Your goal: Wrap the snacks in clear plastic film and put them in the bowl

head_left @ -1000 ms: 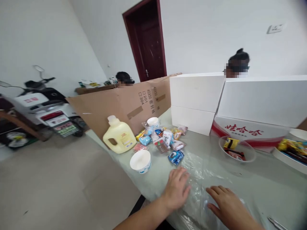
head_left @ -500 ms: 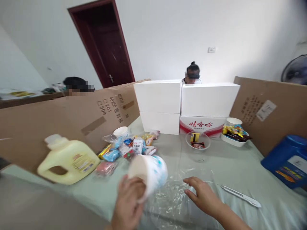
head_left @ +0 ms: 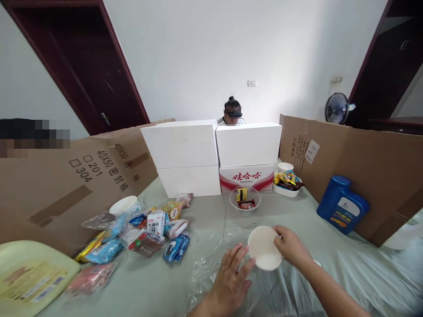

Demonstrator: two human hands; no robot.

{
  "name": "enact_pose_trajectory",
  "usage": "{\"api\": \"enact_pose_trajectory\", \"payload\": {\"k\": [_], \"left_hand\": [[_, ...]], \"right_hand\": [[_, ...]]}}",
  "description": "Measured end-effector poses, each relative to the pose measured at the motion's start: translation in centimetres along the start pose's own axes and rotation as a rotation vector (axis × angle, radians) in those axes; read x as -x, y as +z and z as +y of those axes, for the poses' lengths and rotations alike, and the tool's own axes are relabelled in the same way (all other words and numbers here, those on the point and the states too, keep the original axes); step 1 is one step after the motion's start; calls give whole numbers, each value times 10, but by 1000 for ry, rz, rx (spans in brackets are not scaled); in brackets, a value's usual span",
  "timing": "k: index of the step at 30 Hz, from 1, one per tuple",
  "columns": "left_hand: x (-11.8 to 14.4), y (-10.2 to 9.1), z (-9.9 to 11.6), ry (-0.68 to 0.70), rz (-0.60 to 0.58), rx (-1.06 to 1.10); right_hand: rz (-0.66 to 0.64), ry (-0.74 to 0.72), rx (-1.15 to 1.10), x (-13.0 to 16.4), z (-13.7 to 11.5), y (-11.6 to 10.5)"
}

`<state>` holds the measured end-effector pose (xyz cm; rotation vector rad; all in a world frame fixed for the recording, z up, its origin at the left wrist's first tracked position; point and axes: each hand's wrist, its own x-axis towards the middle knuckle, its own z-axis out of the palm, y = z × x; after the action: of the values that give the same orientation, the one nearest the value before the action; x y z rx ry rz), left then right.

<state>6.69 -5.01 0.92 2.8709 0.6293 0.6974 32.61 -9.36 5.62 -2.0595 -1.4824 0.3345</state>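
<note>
One white paper bowl (head_left: 263,247), held between our right hand (head_left: 291,245) and open left hand (head_left: 231,281), sits on clear plastic film (head_left: 214,268); snack packets (head_left: 155,229) lie untouched far left.

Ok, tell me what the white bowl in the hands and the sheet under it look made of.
The white bowl looks like matte paper or thin card: opaque, dull, with a thin rolled rim, though foam is possible. The sheet looks like thin clear plastic film: see-through, wrinkled, with glossy glints.
</note>
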Motion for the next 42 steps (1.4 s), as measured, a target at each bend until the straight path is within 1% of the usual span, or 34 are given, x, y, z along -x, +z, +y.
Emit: {"api": "enact_pose_trajectory", "payload": {"k": [1,3,5,6,8,9,10,11,12,13,14,15,16,17,18,19,20,21,23,25,27,29,30,32,34,35,37,39,40,42], "left_hand": [[6,3,-2,-27,-27,10],[17,4,-4,-80,-141,71],[26,1,-6,-113,-269,144],[29,-2,-6,-118,-311,170],[33,-11,-6,-122,-320,195],[35,-17,-7,-123,-295,205],[37,-22,-9,-128,-258,218],[39,-27,-12,-135,-219,236],[41,-32,-15,-148,-181,255],[44,-36,-18,-167,-153,275],[46,-40,-21,-186,-137,292],[48,-42,-23,-202,-136,307],[50,-44,-25,-212,-146,316],[51,-46,-27,-211,-167,323],[53,-47,-27,-203,-191,326],[55,-48,-28,-189,-215,329],[58,-50,-29,-175,-237,333],[63,-53,-30,-162,-262,341],[76,-61,-33,-136,-308,373],[93,-69,-38,-120,-359,403],[110,-75,-43,-116,-422,398],[124,-78,-46,-135,-477,356],[130,-78,-46,-146,-480,337],[137,-78,-46,-172,-424,341],[137,-78,-45,-228,-321,438],[134,-78,-45,-288,-275,511],[124,-78,-47,-461,-196,651],[107,-76,-53,-627,-124,708],[98,-74,-57,-685,-92,698],[79,-65,-65,-770,-25,599]], "right_hand": [[71,80,57,-12,8,-8],[144,202,116,-40,25,-26],[167,293,151,-66,40,-40],[168,329,167,-77,44,-44],[181,383,204,-89,45,-46],[200,402,230,-89,42,-43],[235,388,255,-86,36,-39],[277,317,267,-78,27,-34],[301,176,258,-67,16,-27],[285,-23,226,-52,3,-18],[224,-274,167,-34,-11,-9],[82,-526,97,-16,-25,0],[-109,-726,42,4,-38,10],[-290,-871,13,22,-49,21],[-435,-968,-2,39,-57,30],[-545,-1015,1,54,-61,39],[-611,-1018,14,66,-62,46],[-638,-986,28,75,-60,51],[-629,-875,53,88,-48,55],[-594,-790,40,96,-32,52],[-567,-752,-5,103,-18,48],[-530,-704,-69,109,-9,46],[-508,-670,-102,112,-6,46],[-466,-587,-169,117,-1,48],[-423,-476,-246,120,2,51],[-400,-411,-291,120,2,53],[-336,-272,-381,115,2,58],[-243,-143,-443,106,-2,63],[-195,-87,-457,99,-4,67],[-116,12,-439,85,-7,74]]}}
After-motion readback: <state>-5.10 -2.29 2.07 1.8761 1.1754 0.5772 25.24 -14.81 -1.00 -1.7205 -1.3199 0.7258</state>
